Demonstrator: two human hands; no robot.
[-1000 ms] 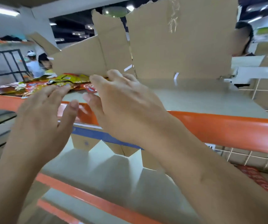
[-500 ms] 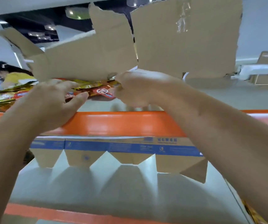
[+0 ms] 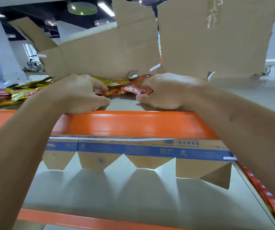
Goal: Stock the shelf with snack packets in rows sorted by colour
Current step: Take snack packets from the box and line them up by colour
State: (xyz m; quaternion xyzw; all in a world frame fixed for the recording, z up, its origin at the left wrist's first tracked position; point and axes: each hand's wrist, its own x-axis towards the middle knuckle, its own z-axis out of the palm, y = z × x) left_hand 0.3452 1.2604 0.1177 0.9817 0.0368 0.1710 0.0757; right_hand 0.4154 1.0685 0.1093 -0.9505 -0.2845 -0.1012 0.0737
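We work at the top shelf point(image 3: 249, 97), a grey deck with an orange front beam point(image 3: 133, 123) and torn cardboard sheets point(image 3: 108, 52) standing along its back. The snack packets point(image 3: 22, 93) lie in a loose yellow and red heap on its left part; its right part is bare. Our right hand point(image 3: 168, 92) pinches one red packet point(image 3: 136, 90) at the heap's edge. Our left hand point(image 3: 77, 93) lies just beside it, fingers curled over yellow packets point(image 3: 115, 83); whether it truly grips one, we cannot tell. We think it best to lift the red packet flat and lay it rightward, parallel with the beam, without pushing the cardboard.
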